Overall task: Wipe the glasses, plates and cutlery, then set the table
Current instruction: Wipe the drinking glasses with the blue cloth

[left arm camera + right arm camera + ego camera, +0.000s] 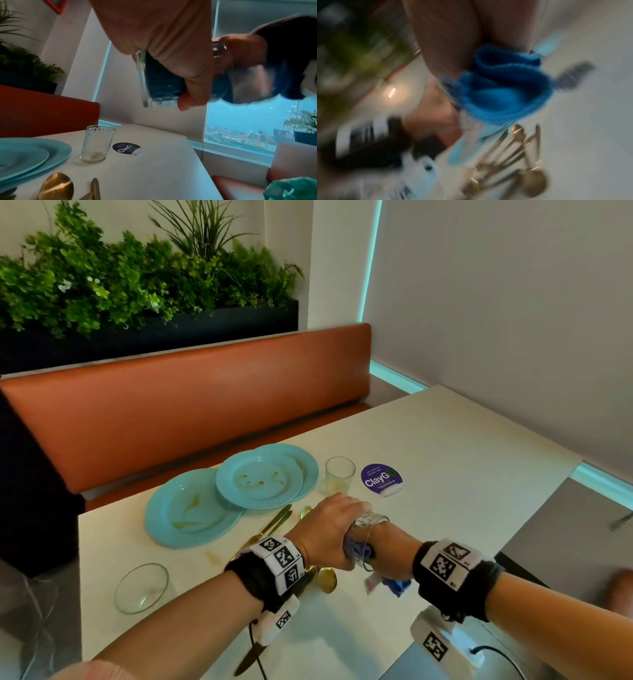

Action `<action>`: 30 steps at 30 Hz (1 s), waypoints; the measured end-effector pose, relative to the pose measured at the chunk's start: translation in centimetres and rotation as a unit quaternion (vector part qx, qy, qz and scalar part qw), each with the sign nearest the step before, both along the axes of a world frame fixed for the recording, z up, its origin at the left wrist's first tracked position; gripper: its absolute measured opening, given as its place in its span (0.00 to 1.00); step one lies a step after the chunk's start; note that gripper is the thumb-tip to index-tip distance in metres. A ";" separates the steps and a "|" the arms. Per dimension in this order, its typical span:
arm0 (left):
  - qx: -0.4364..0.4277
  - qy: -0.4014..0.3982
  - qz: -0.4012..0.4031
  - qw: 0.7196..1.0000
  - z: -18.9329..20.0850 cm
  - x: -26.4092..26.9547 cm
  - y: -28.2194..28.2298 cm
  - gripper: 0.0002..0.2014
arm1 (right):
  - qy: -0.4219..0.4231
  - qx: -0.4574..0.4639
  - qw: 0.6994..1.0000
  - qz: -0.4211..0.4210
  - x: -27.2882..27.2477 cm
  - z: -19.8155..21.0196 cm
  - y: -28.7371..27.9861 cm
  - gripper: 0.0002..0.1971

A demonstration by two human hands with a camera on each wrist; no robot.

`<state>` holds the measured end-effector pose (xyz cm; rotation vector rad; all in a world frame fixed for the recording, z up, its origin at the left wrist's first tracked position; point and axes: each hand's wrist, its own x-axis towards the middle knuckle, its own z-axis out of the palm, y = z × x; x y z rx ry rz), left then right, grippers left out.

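A glass [364,537] is being gripped on its side by the left hand [329,530] above the bench [445,446], while a blue cloth [503,92] is being held inside it by the right hand [394,549]

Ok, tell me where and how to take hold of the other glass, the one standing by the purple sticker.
Take the standing glass around its straight side wall, about mid-height, coming in level from the near right, the purple sticker side. It stands upright and mouth up, and the stacked blue plates crowd its left. Keep fingers out of the mouth: some residue sits at the bottom, so wrapping the wall is probably the cleanest hold.
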<state>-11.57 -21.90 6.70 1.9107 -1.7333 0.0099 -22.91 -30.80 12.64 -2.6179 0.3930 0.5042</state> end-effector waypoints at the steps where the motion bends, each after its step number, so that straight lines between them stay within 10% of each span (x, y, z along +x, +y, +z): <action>1: 0.025 0.025 0.011 0.999 -0.1 -0.2 0.1 0.40 | 0.016 -0.069 0.997 0.043 -0.1 -0.5 0.0 0.16; 4: -0.005 0.019 0.028 0.999 -0.7 -0.8 0.6 0.39 | -0.013 -0.064 0.998 0.016 -0.2 -1.5 0.3 0.18; 6: -0.068 -0.008 0.040 0.997 -1.6 -1.2 1.0 0.36 | -0.083 0.111 0.986 -0.088 -0.1 -1.9 0.4 0.15; 9: -0.110 -0.042 0.039 0.992 -2.2 -1.3 1.6 0.32 | -0.097 0.442 0.869 -0.201 -0.4 -1.0 1.4 0.10; 12: -0.001 -0.013 0.024 1.000 -1.5 -0.9 2.6 0.39 | -0.013 0.180 0.980 -0.085 -0.5 -1.2 1.9 0.08; 14: 0.080 0.032 0.034 0.996 -1.0 -1.2 3.3 0.40 | 0.031 -0.007 0.999 0.037 -0.6 -1.6 2.5 0.13; 17: 0.096 0.073 0.048 0.992 -0.9 -2.1 4.5 0.37 | 0.027 -0.024 0.996 0.075 -0.7 -2.2 3.2 0.16; 19: 0.021 0.044 0.063 0.997 -1.6 -2.9 5.3 0.31 | -0.031 0.128 0.991 -0.015 -0.6 -2.6 3.8 0.12; 23: -0.100 0.000 0.100 0.990 -2.7 -3.9 6.8 0.24 | -0.103 0.542 0.796 -0.251 -0.9 -3.4 5.1 0.10; 27: 0.011 0.056 0.104 0.993 -3.5 -4.1 9.4 0.35 | 0.057 0.187 0.981 -0.002 -0.8 -4.4 6.4 0.10; 30: 0.044 0.178 0.164 0.969 -5.2 -6.0 11.8 0.42 | 0.102 0.008 0.984 0.143 -0.4 -4.8 7.5 0.09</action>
